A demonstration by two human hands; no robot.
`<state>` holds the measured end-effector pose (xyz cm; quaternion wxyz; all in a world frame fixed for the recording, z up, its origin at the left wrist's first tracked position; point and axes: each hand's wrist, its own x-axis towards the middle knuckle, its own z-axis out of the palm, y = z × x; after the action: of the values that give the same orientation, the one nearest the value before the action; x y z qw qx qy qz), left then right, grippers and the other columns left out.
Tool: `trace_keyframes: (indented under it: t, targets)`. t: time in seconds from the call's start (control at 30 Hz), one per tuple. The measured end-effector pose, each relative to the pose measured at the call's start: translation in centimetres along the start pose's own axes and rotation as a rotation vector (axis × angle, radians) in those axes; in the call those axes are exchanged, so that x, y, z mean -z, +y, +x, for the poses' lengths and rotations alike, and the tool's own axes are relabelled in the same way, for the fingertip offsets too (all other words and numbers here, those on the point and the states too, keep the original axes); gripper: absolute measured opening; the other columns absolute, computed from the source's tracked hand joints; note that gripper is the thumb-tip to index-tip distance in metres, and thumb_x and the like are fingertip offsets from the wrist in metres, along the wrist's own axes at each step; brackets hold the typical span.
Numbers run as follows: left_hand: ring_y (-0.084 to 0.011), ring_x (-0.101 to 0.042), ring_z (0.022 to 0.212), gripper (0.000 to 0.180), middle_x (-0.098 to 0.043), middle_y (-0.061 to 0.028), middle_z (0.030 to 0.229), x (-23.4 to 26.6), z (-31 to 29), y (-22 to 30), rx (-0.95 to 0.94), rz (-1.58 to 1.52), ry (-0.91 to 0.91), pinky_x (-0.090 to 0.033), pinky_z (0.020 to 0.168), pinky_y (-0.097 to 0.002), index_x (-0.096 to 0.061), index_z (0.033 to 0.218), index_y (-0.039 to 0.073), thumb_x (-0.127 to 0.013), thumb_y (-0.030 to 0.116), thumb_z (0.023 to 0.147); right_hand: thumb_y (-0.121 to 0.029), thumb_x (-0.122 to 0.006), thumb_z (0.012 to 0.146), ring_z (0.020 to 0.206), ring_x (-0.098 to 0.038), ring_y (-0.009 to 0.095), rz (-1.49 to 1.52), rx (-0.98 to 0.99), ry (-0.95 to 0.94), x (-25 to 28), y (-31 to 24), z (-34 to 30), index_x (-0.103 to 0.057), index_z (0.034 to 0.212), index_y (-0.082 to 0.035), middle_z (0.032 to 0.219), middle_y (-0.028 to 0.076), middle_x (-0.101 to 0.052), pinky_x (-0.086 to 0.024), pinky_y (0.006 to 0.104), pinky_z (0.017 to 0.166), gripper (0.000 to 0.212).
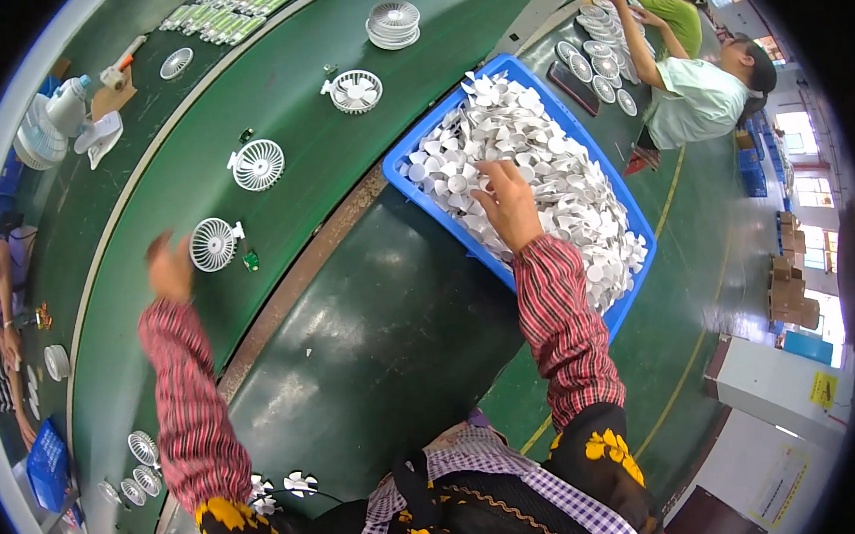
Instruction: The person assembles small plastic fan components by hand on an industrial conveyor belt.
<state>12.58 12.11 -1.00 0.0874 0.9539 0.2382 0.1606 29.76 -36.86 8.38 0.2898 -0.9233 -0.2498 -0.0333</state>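
My right hand (511, 205) is over a blue bin (627, 191) heaped with white fan blades (563, 178). Its thumb and forefinger are curled with a gap between them, and I see nothing held. On the green conveyor belt (288, 105), my left hand (169, 269) is smeared by motion, just left of a round white fan housing (214, 244). A small green circuit board (251, 261) hangs beside that housing. Farther up the belt lie another slotted housing (259, 165) and one with white blades set in it (355, 92).
Stacked white grilles (394, 24) stand farther along the belt. Loose fan blades (301, 483) lie by my left forearm. Across the belt are a white fan (53, 122) and rows of green-and-white parts (230, 11). Co-workers sit at upper right and far left.
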Motion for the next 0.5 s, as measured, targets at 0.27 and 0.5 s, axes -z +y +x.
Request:
trace_keyframes:
  t: [0.27,0.5]
  targets:
    - [-0.0387,-0.048,0.109,0.07,-0.054,-0.0156,0.119,-7.4,11.5,17.7,0.075,0.023,-0.262,-0.043,0.088,-0.0448,-0.043,0.126,0.006,-0.069,0.043,0.072,-0.01,-0.069,0.069,0.09,-0.058,0.033,-0.43,-0.084,-0.21,-7.3,0.6,2.1,-0.044,0.115,-0.007,0.105,0.015,-0.05,-0.051,0.0387,0.072,0.053]
    - [-0.0386,-0.044,0.114,0.075,-0.052,-0.0187,0.118,-6.6,12.5,19.5,0.029,0.045,-0.62,-0.035,0.096,-0.0491,-0.05,0.121,0.005,-0.061,0.06,0.072,-0.002,-0.054,0.075,0.073,-0.059,0.036,-0.201,-0.001,-0.132,-4.0,-0.8,0.6,-0.047,0.111,-0.003,0.099,0.019,-0.045,-0.05,0.0412,0.063,0.037]
